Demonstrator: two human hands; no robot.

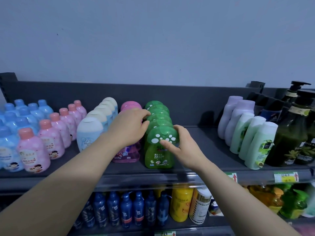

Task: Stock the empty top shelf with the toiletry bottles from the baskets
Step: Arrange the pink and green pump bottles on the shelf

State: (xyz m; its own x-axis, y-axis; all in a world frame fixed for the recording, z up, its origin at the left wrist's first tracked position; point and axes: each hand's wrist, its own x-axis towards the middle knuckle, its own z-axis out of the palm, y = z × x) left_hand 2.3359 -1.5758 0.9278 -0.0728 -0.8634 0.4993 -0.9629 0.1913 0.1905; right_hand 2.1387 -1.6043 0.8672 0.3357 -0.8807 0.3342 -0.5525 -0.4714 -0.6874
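A row of green mushroom-cap bottles [158, 116] runs front to back in the middle of the dark top shelf [201, 160]. My right hand [182, 147] grips the front green bottle [157, 158] at its spotted cap, thumb across the front. My left hand [129, 126] reaches over the pink-purple bottles [127, 155] and its fingertips touch the caps of green bottles further back. No basket is in view.
Blue bottles [10, 133], pink bottles [34, 150] and light blue cream-capped bottles [88, 135] fill the shelf's left. Lilac and pale green bottles [252, 138] and dark pump bottles [293, 133] stand on the right. Bare shelf lies between green row and right group. Lower shelf holds navy and yellow bottles [180, 203].
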